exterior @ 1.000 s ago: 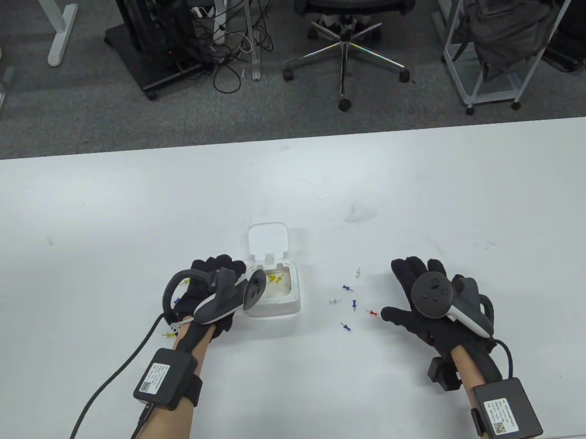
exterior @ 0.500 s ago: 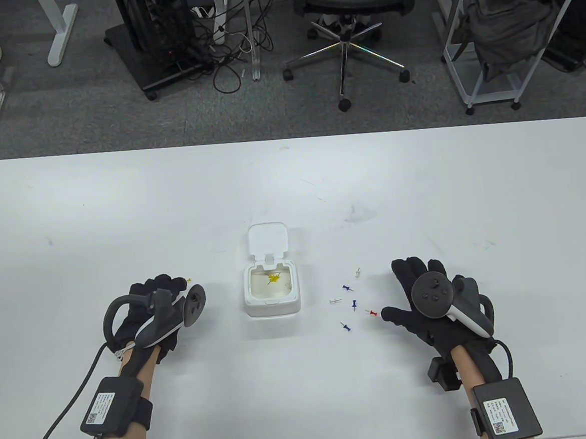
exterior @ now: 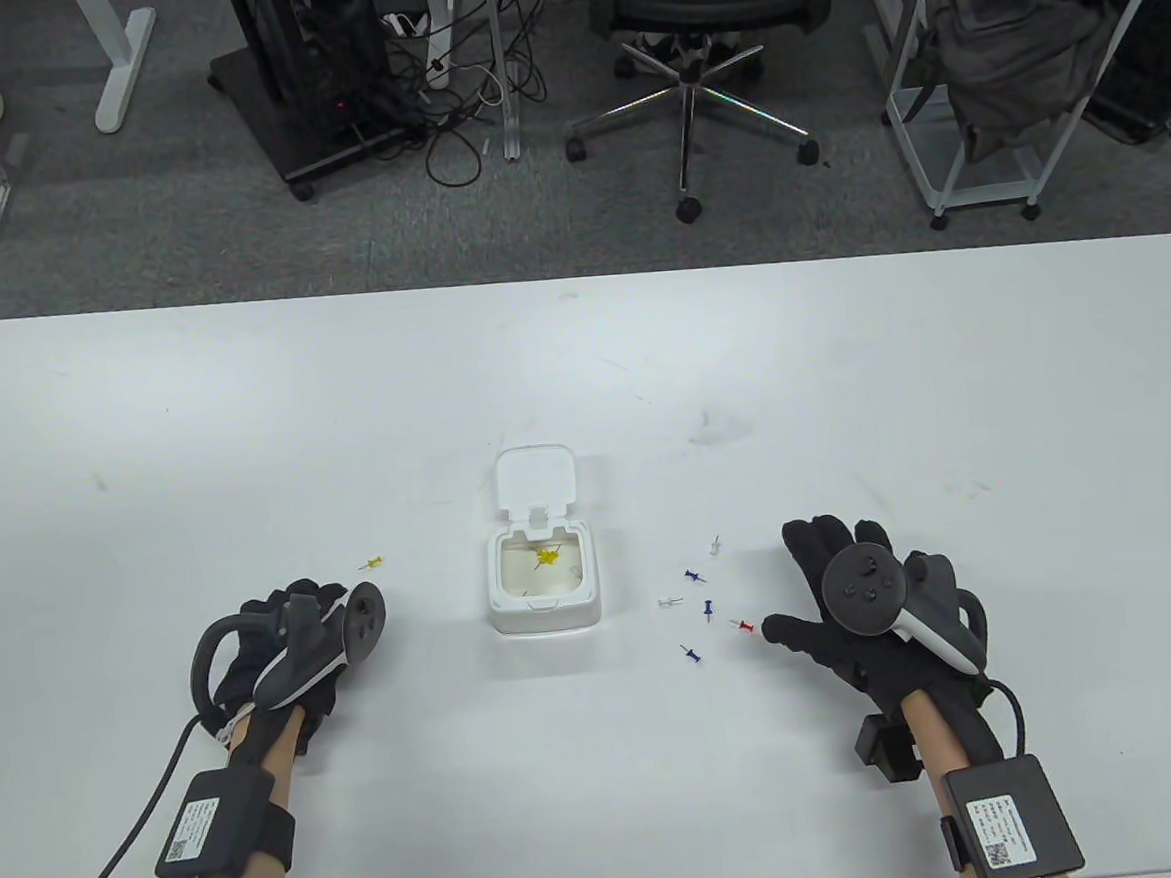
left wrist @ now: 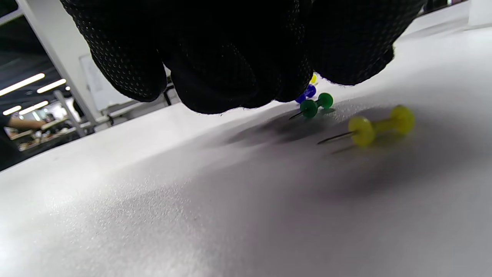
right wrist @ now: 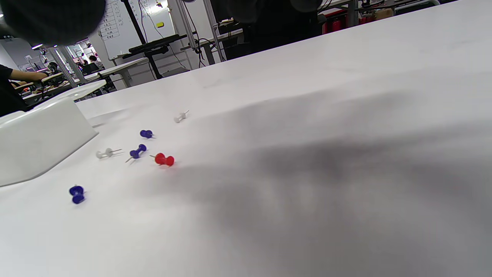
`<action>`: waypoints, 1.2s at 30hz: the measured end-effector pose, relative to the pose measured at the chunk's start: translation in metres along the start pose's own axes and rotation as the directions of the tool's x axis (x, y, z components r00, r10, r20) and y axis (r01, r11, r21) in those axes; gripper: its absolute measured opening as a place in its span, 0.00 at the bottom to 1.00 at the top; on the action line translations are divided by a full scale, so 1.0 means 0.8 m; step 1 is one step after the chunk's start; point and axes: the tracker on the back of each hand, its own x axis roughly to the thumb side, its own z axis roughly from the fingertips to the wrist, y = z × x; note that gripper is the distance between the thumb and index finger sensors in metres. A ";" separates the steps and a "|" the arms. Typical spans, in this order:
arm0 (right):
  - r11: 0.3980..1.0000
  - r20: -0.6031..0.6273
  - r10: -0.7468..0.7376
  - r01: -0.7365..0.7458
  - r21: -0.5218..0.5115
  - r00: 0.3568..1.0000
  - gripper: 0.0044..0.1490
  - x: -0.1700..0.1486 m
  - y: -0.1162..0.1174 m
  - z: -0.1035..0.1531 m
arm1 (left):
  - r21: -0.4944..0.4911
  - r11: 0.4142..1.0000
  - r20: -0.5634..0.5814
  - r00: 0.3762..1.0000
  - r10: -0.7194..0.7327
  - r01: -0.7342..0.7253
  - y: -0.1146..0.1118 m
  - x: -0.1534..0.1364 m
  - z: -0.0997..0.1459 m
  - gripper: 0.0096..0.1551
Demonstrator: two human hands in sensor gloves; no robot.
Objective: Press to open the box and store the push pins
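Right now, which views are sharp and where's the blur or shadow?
Table view: evenly lit and sharp, white box clear. Left wrist view: left hand fills the top as a dark mass and shades the table; yellow push pin slightly soft. Right wrist view: broad soft shadow across the table; red push pin fairly crisp, background blurred.

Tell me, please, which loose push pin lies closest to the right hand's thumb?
The red push pin, the only red one, lies just off the right hand thumb; the blue and white ones lie farther left.
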 end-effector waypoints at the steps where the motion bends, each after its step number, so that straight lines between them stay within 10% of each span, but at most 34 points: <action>1: 1.000 0.000 0.000 0.000 0.000 1.000 0.59 0.000 0.000 0.000 | 0.001 1.000 0.001 1.000 -0.004 0.004 -0.001 0.000 0.000 0.27; 36: 1.000 0.000 0.001 -0.001 0.000 1.000 0.59 0.000 0.000 -0.001 | 0.001 0.999 0.034 0.998 -0.054 0.054 0.022 0.012 -0.001 0.22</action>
